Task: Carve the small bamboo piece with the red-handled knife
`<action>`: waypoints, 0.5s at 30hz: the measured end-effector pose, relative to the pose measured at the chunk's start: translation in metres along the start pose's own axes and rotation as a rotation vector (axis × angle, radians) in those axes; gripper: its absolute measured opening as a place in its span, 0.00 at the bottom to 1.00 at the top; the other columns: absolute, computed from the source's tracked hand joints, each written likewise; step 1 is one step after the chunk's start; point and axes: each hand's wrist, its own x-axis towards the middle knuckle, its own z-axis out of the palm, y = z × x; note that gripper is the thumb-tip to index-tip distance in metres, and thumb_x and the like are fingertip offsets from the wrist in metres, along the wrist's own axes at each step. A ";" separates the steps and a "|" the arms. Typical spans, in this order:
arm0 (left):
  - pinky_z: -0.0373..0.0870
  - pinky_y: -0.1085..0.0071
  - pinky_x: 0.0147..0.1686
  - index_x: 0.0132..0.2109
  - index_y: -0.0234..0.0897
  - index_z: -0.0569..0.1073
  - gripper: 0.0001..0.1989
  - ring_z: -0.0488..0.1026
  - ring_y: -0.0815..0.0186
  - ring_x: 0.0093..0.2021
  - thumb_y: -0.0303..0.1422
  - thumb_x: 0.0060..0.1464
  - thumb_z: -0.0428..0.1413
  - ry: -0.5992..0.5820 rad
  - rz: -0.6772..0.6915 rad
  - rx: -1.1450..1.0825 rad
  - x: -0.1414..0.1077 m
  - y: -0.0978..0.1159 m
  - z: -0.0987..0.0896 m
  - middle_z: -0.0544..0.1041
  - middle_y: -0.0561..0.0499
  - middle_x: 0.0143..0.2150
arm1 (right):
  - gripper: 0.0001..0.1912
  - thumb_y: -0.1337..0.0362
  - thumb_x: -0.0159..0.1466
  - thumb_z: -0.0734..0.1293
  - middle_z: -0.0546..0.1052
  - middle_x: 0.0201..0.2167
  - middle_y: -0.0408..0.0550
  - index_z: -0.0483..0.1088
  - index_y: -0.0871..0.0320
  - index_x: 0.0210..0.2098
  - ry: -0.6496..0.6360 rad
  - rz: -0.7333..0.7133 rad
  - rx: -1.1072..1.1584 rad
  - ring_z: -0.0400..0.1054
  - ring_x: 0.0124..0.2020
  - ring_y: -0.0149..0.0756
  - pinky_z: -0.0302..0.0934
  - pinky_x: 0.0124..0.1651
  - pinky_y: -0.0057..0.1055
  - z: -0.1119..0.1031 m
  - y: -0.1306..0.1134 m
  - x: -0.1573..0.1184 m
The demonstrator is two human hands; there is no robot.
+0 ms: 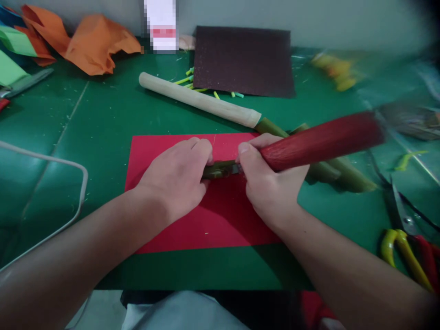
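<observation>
My left hand (178,172) is closed around a dark olive, glossy object (218,170), whose kind I cannot make out because the fingers cover much of it. Facing it, my right hand (271,183) has a red paper roll (326,140) tucked between thumb and fingers, its far end pointing up to the right. The right thumb and fingertips also pinch at the glossy object's right end, where a small grey glint shows. Both hands are over a flat red sheet of paper (206,229) on the green table.
Behind the hands lie a pale roll (199,100) and olive-green rolls (350,174). A dark brown sheet (244,62) covers several thin yellow-green pieces. Scissors (398,229) with yellow handles lie at right, crumpled orange paper (92,43) at back left, a white cable (84,183) at left.
</observation>
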 end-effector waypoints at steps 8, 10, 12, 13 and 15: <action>0.63 0.66 0.30 0.37 0.41 0.68 0.07 0.72 0.60 0.36 0.25 0.51 0.57 -0.003 -0.002 -0.001 0.001 0.001 0.002 0.74 0.50 0.37 | 0.13 0.73 0.59 0.67 0.69 0.18 0.39 0.67 0.53 0.20 -0.005 -0.036 0.017 0.66 0.20 0.29 0.63 0.23 0.30 -0.003 0.003 0.000; 0.64 0.66 0.31 0.38 0.41 0.69 0.08 0.72 0.59 0.37 0.26 0.51 0.57 -0.011 -0.012 0.001 0.002 0.001 0.002 0.75 0.50 0.38 | 0.13 0.73 0.59 0.67 0.70 0.19 0.39 0.68 0.53 0.20 -0.018 -0.026 -0.004 0.67 0.21 0.30 0.63 0.24 0.30 -0.003 0.002 0.000; 0.65 0.65 0.31 0.38 0.41 0.69 0.08 0.73 0.59 0.38 0.27 0.51 0.58 -0.019 -0.028 0.008 0.002 0.001 0.002 0.75 0.50 0.39 | 0.13 0.73 0.59 0.67 0.71 0.19 0.39 0.68 0.52 0.21 -0.031 -0.022 -0.006 0.67 0.21 0.30 0.63 0.24 0.30 -0.002 0.001 -0.001; 0.65 0.65 0.32 0.38 0.41 0.69 0.07 0.73 0.59 0.38 0.27 0.51 0.58 -0.021 -0.036 0.016 0.002 0.001 0.002 0.75 0.50 0.40 | 0.13 0.72 0.59 0.67 0.72 0.19 0.39 0.68 0.52 0.21 -0.028 -0.022 -0.002 0.67 0.21 0.30 0.63 0.24 0.30 -0.002 0.001 -0.001; 0.65 0.66 0.31 0.38 0.41 0.69 0.07 0.72 0.60 0.37 0.28 0.52 0.58 -0.019 -0.038 0.032 0.001 0.001 0.002 0.75 0.50 0.39 | 0.12 0.72 0.59 0.68 0.72 0.20 0.39 0.68 0.52 0.21 -0.022 -0.022 -0.001 0.67 0.21 0.29 0.63 0.24 0.30 -0.001 0.000 -0.001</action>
